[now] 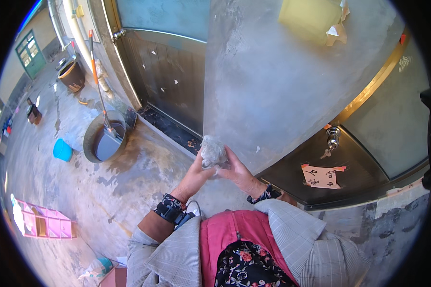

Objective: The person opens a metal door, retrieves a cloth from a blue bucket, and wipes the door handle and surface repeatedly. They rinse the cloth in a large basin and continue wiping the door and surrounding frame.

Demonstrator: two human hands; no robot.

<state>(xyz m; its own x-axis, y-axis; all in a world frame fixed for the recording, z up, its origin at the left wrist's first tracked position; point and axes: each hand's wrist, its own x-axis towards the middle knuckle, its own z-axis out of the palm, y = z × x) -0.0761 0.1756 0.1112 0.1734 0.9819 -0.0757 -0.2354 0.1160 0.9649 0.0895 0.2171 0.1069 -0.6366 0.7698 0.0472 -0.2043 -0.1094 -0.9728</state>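
Note:
A crumpled, whitish, translucent bundle, perhaps plastic film or a wet cloth, is held between both hands in front of my chest. My left hand grips it from the left side, and my right hand from the right, with the thumbs close together below it. The fingertips behind the bundle are hidden. Beyond it stands a smooth grey wall with a yellow sheet and torn paper near the top.
To the left, a large metal tub holds dark water and an orange-handled mop; a blue bucket is beside it. A pink rack stands lower left. Dark doors flank the wall, the right one with a keyed knob.

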